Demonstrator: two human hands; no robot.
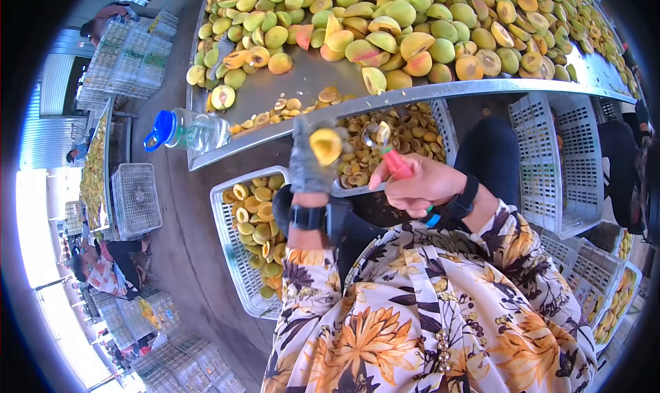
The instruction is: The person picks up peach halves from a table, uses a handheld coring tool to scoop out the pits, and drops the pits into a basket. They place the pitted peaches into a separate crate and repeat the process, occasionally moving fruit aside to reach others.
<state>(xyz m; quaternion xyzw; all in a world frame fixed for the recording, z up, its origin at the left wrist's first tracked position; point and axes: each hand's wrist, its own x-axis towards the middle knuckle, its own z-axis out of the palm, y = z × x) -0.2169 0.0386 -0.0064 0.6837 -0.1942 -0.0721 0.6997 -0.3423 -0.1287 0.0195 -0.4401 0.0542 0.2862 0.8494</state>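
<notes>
My left hand, in a grey glove and slightly blurred, is closed on a halved yellow peach, its cut face turned towards the camera. My right hand is bare and wrapped round the red handle of a pitting tool. The tool's metal head points up and away, with a pale bit at its tip that I cannot make out. Both hands are over a crate of brownish peach scraps, just this side of the metal table. Whole and halved peaches are heaped on that table.
A white crate of peach halves stands at my left. Along the table's raised edge, a blue-capped water bottle rests at the left. White crates stand at my right. Other people and stacked crates are further left.
</notes>
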